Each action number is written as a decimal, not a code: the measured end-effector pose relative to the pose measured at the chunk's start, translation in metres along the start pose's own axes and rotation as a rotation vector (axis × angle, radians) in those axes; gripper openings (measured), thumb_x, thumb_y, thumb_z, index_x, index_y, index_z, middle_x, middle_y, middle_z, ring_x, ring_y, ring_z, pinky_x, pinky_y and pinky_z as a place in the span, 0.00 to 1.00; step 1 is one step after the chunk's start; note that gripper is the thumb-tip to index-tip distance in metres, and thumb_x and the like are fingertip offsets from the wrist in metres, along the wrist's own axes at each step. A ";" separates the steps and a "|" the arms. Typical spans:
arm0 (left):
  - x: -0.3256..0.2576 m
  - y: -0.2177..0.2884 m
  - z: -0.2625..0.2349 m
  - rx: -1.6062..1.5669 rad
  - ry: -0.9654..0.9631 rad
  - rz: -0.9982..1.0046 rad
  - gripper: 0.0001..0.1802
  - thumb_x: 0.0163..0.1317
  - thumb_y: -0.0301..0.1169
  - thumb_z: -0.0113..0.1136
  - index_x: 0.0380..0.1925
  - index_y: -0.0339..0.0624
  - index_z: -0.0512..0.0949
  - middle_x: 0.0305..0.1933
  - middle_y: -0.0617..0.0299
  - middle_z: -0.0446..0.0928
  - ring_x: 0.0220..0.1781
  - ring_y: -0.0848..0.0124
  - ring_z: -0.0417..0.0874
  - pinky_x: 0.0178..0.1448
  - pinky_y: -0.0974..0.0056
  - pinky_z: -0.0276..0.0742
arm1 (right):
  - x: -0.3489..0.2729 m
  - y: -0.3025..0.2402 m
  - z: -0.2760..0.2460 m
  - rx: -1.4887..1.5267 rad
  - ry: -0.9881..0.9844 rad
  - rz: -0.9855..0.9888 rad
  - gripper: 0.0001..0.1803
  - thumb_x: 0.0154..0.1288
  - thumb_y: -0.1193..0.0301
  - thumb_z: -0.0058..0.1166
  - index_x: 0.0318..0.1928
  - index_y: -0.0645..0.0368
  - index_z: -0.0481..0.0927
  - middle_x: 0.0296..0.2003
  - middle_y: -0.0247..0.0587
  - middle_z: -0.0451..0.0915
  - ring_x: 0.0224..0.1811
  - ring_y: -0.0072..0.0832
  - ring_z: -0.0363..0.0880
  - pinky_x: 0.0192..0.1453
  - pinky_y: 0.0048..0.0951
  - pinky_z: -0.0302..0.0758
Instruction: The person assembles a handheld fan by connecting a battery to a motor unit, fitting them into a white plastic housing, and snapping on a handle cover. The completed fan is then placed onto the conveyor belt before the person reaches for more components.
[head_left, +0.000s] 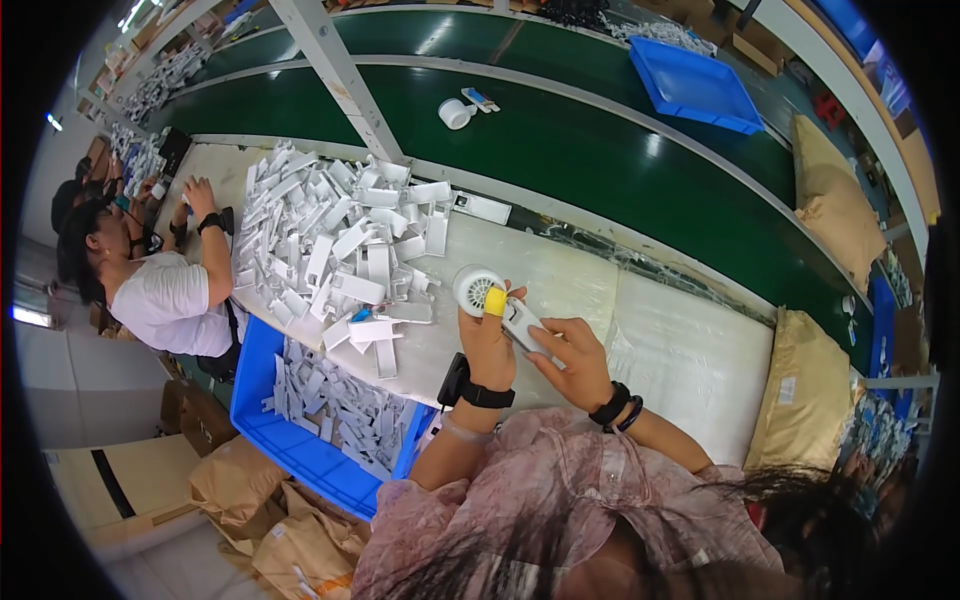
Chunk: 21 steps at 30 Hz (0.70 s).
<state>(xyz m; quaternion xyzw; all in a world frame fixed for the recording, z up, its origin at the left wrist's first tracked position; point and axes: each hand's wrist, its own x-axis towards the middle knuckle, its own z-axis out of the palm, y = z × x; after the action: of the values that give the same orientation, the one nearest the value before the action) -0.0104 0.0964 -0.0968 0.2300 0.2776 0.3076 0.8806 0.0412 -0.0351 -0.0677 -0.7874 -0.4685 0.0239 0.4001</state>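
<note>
A white round part with a spoked grille (pixel 472 287) is gripped in my left hand (pixel 487 348), above the near edge of the worktable. A yellow cover (pixel 495 301) wraps one finger of that hand. Slanting down from the round part is a white elongated housing piece (pixel 524 326), pinched by the fingers of my right hand (pixel 577 352). The two parts touch or are joined; my fingers hide the exact spot. To the left of my hands lies a large heap of white plastic housing pieces (pixel 330 235).
Below the heap, a blue bin (pixel 262 400) holds grey-white strips. Beyond the table runs a green conveyor (pixel 580 140), carrying a white round part (pixel 455 113) and a blue tray (pixel 695 85). A brown sack (pixel 800 395) stands at right. A co-worker (pixel 165 300) sits at left.
</note>
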 end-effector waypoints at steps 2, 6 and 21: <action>0.000 0.000 0.001 -0.004 0.001 -0.018 0.16 0.66 0.28 0.57 0.51 0.40 0.67 0.49 0.55 0.76 0.50 0.62 0.81 0.54 0.60 0.76 | -0.002 0.000 0.002 -0.015 0.013 -0.015 0.23 0.49 0.74 0.68 0.49 0.56 0.81 0.45 0.45 0.77 0.42 0.38 0.76 0.40 0.31 0.75; -0.001 0.000 0.002 0.043 -0.065 -0.014 0.18 0.64 0.23 0.56 0.53 0.40 0.64 0.50 0.55 0.74 0.53 0.62 0.79 0.56 0.61 0.75 | -0.001 -0.002 -0.001 -0.060 0.042 -0.034 0.23 0.48 0.74 0.68 0.47 0.56 0.81 0.45 0.44 0.76 0.41 0.40 0.76 0.41 0.33 0.77; -0.009 0.007 0.018 0.145 -0.188 -0.030 0.27 0.62 0.13 0.43 0.60 0.41 0.55 0.57 0.49 0.71 0.59 0.60 0.76 0.61 0.60 0.73 | 0.000 -0.002 -0.013 0.094 0.011 0.097 0.26 0.61 0.69 0.61 0.59 0.59 0.71 0.48 0.45 0.76 0.48 0.36 0.73 0.47 0.31 0.74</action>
<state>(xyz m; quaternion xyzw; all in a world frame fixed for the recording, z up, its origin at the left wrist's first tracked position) -0.0077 0.0914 -0.0761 0.3166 0.2185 0.2504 0.8884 0.0455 -0.0422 -0.0579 -0.7896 -0.4260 0.0609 0.4374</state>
